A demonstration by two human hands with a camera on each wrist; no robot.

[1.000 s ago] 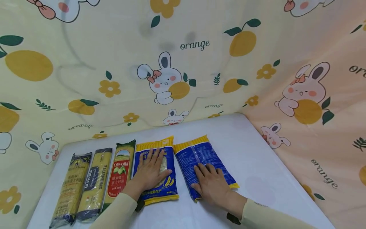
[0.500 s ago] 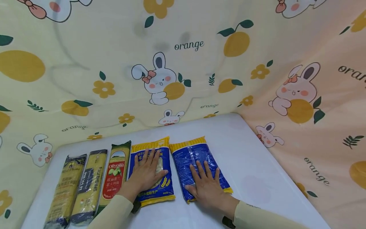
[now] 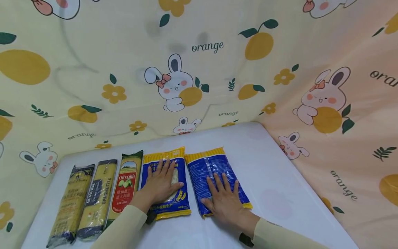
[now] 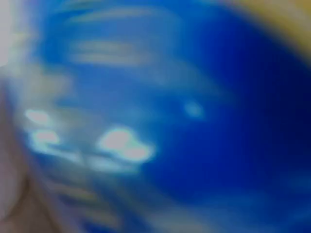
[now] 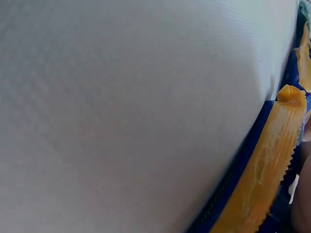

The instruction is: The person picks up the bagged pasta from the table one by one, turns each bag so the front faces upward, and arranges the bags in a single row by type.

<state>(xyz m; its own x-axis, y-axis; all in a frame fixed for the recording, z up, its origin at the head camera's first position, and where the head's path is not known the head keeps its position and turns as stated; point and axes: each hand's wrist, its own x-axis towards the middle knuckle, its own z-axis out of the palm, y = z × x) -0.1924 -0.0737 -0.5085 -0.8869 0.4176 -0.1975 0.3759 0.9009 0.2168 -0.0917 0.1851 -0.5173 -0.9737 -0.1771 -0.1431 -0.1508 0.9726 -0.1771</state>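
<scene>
Two blue bags with yellow ends lie side by side on the white table. My left hand [image 3: 159, 188] rests flat, fingers spread, on the left bag [image 3: 180, 204], whose front with printed wheat ears faces up. On the right bag [image 3: 199, 176], turned with its fine-print seam side up, my right hand [image 3: 225, 204] lies with straight, spread fingers. The left wrist view is filled by the blurred blue surface of the bag [image 4: 194, 145]. In the right wrist view, the crimped yellow end of a bag [image 5: 262, 170] shows beside part of my hand [image 5: 303, 194].
Left of the blue bags lie a red-and-green Olivoilà pasta pack [image 3: 125, 183], a spaghetti pack [image 3: 97, 200] and another long pasta pack [image 3: 71, 204]. Around the white table [image 3: 280, 200] hangs a cloth [image 3: 124, 41] printed with rabbits and oranges.
My right hand's fingers, bent on the right bag one second ago, are now straight and spread over it. The left hand stays on its bag. The head view has shifted slightly.
</scene>
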